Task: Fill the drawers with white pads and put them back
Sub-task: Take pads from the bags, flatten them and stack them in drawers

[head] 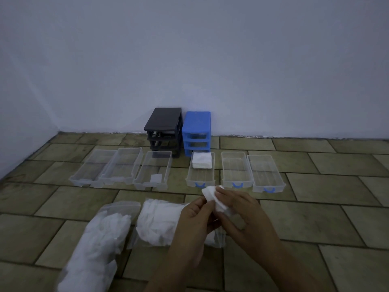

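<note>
Both of my hands hold a small stack of white pads point(212, 197) above the floor, in front of the drawers. My left hand point(194, 216) pinches the stack from the left and my right hand point(240, 209) grips it from the right. Several clear drawers lie in a row on the floor. The blue-handled drawer point(200, 178) nearest my hands holds a pile of white pads point(202, 160) at its far end. Two more blue-handled drawers point(236, 171) point(266, 173) lie to its right. Three clear drawers point(152, 173) point(123, 165) point(92, 167) lie to the left.
A black drawer frame point(164, 128) and a blue drawer frame point(196, 131) stand against the wall, their slots without drawers. Two clear plastic bags of white pads point(160, 222) point(99, 245) lie on the tiled floor near me, to the left of my hands.
</note>
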